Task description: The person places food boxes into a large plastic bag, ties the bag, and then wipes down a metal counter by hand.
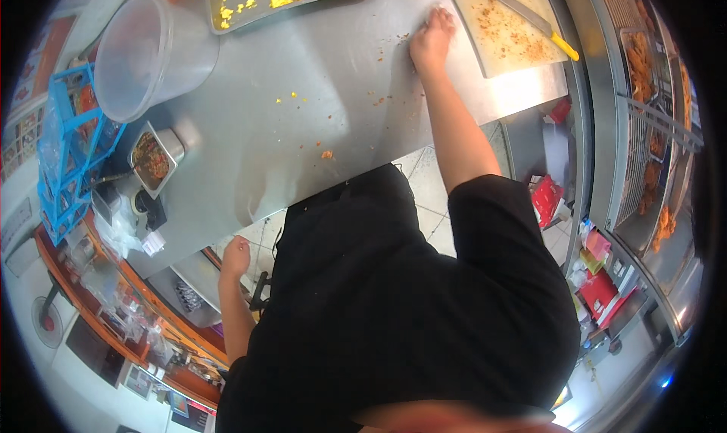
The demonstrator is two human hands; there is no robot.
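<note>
My right hand (433,42) reaches across the steel table (272,103), low over its top, just left of a white cutting board (500,47). Its fingers are curled and slightly blurred, so whatever lies under them is hidden. On the board are brown crumbs and a knife (528,17) with a yellow handle. My left hand (235,256) hangs beside the table's near edge, fingers curled in, with nothing seen in it. Brown crumbs (328,155) and small yellow bits (293,94) lie scattered on the steel.
A metal tray (238,18) of yellow food pieces sits at the far edge. At left stand a clear plastic tub (133,58), a steel pan (153,157) of chopped food and a blue rack (71,143). Fried food (640,69) fills a display case at right.
</note>
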